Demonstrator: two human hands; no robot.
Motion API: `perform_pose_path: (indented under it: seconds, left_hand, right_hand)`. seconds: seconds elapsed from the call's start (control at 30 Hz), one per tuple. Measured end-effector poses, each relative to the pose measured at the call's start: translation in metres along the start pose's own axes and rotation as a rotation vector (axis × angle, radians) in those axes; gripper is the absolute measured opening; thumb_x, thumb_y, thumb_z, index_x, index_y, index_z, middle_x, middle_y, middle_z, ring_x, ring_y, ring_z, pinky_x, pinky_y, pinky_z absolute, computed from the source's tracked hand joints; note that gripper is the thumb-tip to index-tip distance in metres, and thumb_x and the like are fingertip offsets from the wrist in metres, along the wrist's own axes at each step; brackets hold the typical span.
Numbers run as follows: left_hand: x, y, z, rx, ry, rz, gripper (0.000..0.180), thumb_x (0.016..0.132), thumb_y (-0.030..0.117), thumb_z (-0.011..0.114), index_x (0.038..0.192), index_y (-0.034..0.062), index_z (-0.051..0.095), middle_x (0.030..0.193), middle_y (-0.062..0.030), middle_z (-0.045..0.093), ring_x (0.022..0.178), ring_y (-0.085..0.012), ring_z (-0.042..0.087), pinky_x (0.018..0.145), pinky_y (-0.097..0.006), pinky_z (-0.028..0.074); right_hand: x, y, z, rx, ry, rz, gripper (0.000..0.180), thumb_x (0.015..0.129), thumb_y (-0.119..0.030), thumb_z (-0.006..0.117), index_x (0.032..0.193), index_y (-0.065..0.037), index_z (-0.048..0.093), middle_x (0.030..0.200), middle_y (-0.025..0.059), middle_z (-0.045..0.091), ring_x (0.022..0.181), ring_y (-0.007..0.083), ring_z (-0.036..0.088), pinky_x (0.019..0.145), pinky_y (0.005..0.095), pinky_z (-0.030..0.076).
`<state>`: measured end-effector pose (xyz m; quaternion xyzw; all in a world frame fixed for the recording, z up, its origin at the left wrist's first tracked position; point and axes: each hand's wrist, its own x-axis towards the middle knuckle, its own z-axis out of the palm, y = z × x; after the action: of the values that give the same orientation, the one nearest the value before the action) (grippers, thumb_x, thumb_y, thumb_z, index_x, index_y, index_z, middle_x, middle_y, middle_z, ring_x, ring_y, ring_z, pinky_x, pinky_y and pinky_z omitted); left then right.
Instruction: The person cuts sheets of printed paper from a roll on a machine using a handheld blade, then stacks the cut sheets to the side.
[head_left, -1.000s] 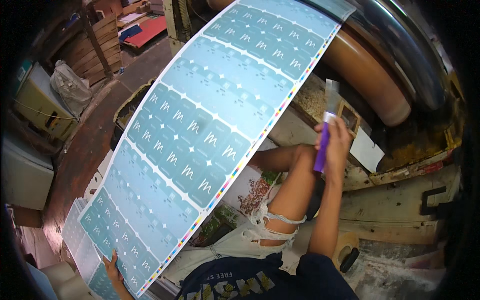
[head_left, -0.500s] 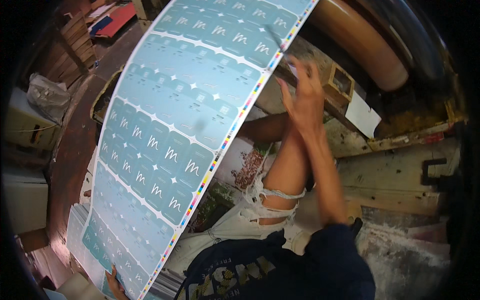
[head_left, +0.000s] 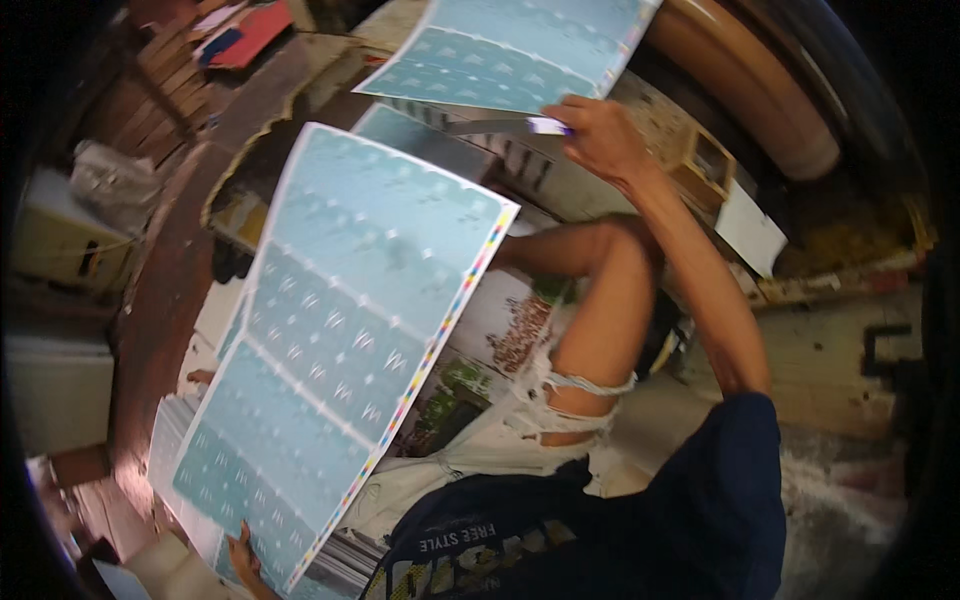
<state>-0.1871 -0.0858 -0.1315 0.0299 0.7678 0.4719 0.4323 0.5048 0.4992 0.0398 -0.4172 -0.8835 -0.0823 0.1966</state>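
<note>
A long pale blue-green printed sheet (head_left: 330, 270) with a coloured strip along its right edge slants across the middle, its lower part by a stack of sheets (head_left: 175, 430). My left hand (head_left: 243, 555) is closed on this sheet near its lower end, thumb on top. My right hand (head_left: 605, 145), raised at the upper right, grips a knife with a white and purple handle (head_left: 548, 126); its long grey blade (head_left: 490, 127) points left. Just above the blade lies a separate printed sheet piece (head_left: 500, 65), its lower edge by my right fingers. A gap divides the two pieces.
Large brown rollers (head_left: 750, 90) run along the upper right. Below them are a small wooden box (head_left: 705, 165) and a white card (head_left: 750, 230). My bent knee (head_left: 600, 310) lies under my right arm. A crumpled plastic bag (head_left: 110, 180) sits at the left.
The one long sheet is now in two pieces, parted near the top. The lower piece's top end has dropped toward me. My right hand with the knife has swung to a leftward-pointing blade.
</note>
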Motion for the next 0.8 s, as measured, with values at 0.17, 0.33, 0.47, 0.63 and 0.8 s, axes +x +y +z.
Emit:
perform_pose_path:
  seconds: [0.17, 0.33, 0.47, 0.63, 0.8]
  left_hand:
    - [0.031, 0.025, 0.073, 0.0, -0.013, 0.149, 0.087, 0.082, -0.003, 0.07, 0.145, -0.0082, 0.01, 0.137, -0.025, 0.043, 0.124, -0.0279, 0.047, 0.11, -0.039, 0.032]
    - [0.095, 0.054, 0.18, -0.15, -0.11, 0.245, 0.045, 0.086, 0.003, 0.067, 0.126, -0.0065, 0.047, 0.114, -0.017, 0.061, 0.093, -0.0275, 0.064, 0.08, -0.039, 0.056]
    - [0.1, 0.067, 0.232, -0.131, -0.201, 0.236, 0.044, 0.086, 0.007, 0.069, 0.123, -0.0062, 0.049, 0.11, -0.0186, 0.062, 0.092, -0.0262, 0.064, 0.08, -0.038, 0.055]
    - [0.087, 0.09, 0.268, 0.33, 0.097, 0.743, 0.051, 0.084, 0.014, 0.072, 0.124, -0.0068, 0.047, 0.111, -0.0222, 0.061, 0.1, -0.0268, 0.062, 0.087, -0.039, 0.052]
    - [0.017, 0.14, 0.364, 0.424, -0.069, 0.929, 0.075, 0.083, 0.033, 0.074, 0.137, -0.0052, 0.039, 0.128, -0.0262, 0.052, 0.118, -0.0328, 0.053, 0.098, -0.042, 0.043]
  right_hand:
    - [-0.01, -0.072, -0.071, 0.143, 0.095, 0.093, 0.028, 0.069, -0.003, 0.063, 0.094, -0.009, 0.072, 0.085, 0.0111, 0.066, 0.078, 0.0341, 0.065, 0.072, 0.0424, 0.053]
    - [-0.004, -0.113, -0.102, 0.249, 0.039, 0.1, 0.025, 0.07, -0.003, 0.062, 0.092, -0.008, 0.072, 0.081, 0.0131, 0.065, 0.074, 0.0351, 0.064, 0.068, 0.0418, 0.052]
    - [-0.024, -0.142, -0.115, 0.318, 0.07, 0.1, 0.025, 0.069, -0.005, 0.062, 0.092, -0.007, 0.071, 0.079, 0.0136, 0.064, 0.073, 0.0341, 0.064, 0.066, 0.0409, 0.052]
    - [-0.035, -0.165, -0.126, 0.378, 0.046, 0.13, 0.03, 0.068, -0.005, 0.061, 0.097, -0.006, 0.071, 0.086, 0.0122, 0.065, 0.071, 0.0328, 0.065, 0.065, 0.0393, 0.053]
    - [-0.052, -0.188, -0.109, 0.501, 0.124, 0.12, 0.032, 0.068, -0.008, 0.072, 0.1, -0.005, 0.071, 0.087, 0.0067, 0.066, 0.066, 0.0215, 0.065, 0.056, 0.0309, 0.051]
